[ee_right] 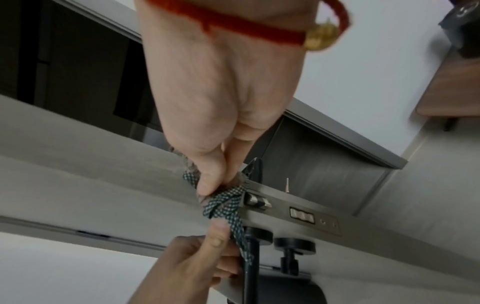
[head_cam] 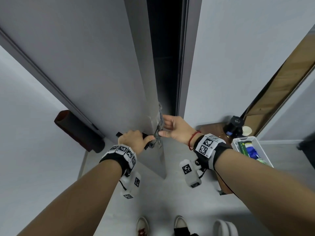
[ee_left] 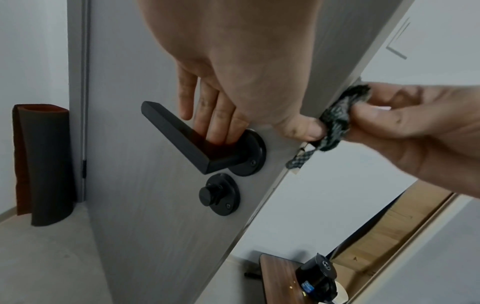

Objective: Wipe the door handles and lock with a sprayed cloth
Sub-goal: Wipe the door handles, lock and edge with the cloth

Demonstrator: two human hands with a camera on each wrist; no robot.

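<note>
The grey door (head_cam: 95, 68) stands ajar. My left hand (head_cam: 144, 138) grips its black lever handle (ee_left: 182, 135), with the thumb lying against the door's edge and touching the cloth. Below the handle sits the black thumb-turn lock (ee_left: 218, 195). My right hand (head_cam: 163, 128) pinches a bunched green-and-white checked cloth (ee_left: 335, 121) and holds it against the door's edge. In the right wrist view the cloth (ee_right: 223, 203) lies just beside the latch (ee_right: 257, 201) on the metal lock plate (ee_right: 301, 215). The handle on the door's far side is mostly hidden.
A rolled dark mat (head_cam: 78, 132) leans on the wall behind the door. To the right a small wooden table (head_cam: 213, 132) carries a black cylinder (head_cam: 233, 125) and a white basket (head_cam: 250, 150) of supplies. The gap (head_cam: 167, 57) beyond the door is dark.
</note>
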